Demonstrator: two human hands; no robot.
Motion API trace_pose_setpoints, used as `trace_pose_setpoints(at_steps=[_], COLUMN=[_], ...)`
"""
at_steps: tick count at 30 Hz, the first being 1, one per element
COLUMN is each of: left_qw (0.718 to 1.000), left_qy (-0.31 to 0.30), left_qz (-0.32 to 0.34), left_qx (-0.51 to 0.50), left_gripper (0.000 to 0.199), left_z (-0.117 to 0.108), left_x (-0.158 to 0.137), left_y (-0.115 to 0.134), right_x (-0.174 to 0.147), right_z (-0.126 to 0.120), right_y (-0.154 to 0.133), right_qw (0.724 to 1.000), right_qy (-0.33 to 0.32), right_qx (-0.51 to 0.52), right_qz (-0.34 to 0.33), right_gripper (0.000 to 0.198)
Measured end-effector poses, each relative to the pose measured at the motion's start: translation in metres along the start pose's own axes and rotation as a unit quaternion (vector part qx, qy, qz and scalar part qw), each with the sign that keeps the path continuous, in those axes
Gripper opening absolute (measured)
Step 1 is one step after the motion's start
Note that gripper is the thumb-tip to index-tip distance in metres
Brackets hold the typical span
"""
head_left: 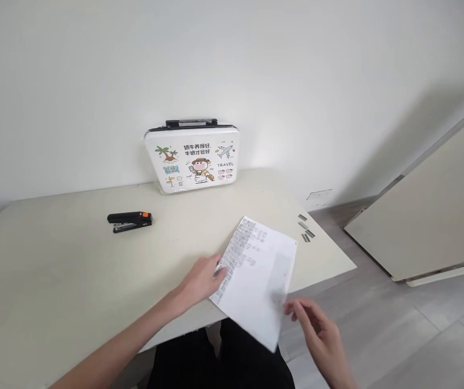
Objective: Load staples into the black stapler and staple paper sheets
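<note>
A sheet or thin stack of white paper (262, 281), printed along its left side, lies at a slant over the table's front edge, its lower corner sticking out above my lap. My left hand (204, 276) is closed on the paper's left edge, thumb on top and fingers partly hidden. Beside the right edge is my right hand (316, 332), its fingers loosely curled and thumb apart. Its fingertips are at the paper's edge; whether they touch it I cannot tell. A black stapler (130, 221) with an orange mark lies to the left. Several staple strips (307, 229) lie to the right.
A white carrying case (193, 162) with cartoon prints and a black handle leans against the wall at the table's back. The pale table (73, 259) ends at right above a grey floor (377, 313). A light panel (430, 216) stands at far right.
</note>
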State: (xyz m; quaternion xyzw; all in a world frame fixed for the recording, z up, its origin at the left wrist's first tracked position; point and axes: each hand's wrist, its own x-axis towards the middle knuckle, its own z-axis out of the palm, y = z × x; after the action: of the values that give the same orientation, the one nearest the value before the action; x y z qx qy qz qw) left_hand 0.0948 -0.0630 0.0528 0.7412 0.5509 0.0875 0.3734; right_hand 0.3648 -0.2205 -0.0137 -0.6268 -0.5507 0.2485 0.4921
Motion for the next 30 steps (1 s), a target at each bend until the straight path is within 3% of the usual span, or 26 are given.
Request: trace_pose_setpoints(at_steps=[4, 11, 22, 26, 28, 30], left_qw=[0.992, 0.985, 0.92, 0.912, 0.92, 0.932], left_qy=[0.034, 0.068, 0.209, 0.244, 0.255, 0.257], left_qz=[-0.03, -0.043, 0.086, 0.133, 0.136, 0.127], left_qx=[0.119, 0.155, 0.319, 0.301, 0.263, 0.221], left_gripper=[0.032, 0.044, 0.059, 0.054, 0.047, 0.04], left_z=[-0.037, -0.085, -0.13, -0.143, -0.148, -0.151], left_x=[-0.022, -0.046, -0.103, -0.127, -0.14, -0.152], left_y=[-0.009, -0.027, -0.039, -0.04, -0.036, -0.029], right_x=[-0.005, -0.006, 0.007, 0.018, 0.032, 0.052], right_z=[-0.012, -0.01, 0.018, 0.03, 0.036, 0.041], right_y=[0.022, 0.02, -0.014, -0.023, -0.032, -0.046], right_qw=[0.999, 0.998, 0.991, 0.99, 0.993, 0.994], right_qy=[0.028, -0.003, -0.13, -0.135, -0.102, -0.06], right_qx=[-0.016, -0.016, 0.02, 0.019, 0.007, -0.003], right_qz=[0.031, 0.067, 0.004, -0.036, -0.062, -0.092], right_gripper=[0.035, 0.036, 0.035, 0.032, 0.03, 0.042])
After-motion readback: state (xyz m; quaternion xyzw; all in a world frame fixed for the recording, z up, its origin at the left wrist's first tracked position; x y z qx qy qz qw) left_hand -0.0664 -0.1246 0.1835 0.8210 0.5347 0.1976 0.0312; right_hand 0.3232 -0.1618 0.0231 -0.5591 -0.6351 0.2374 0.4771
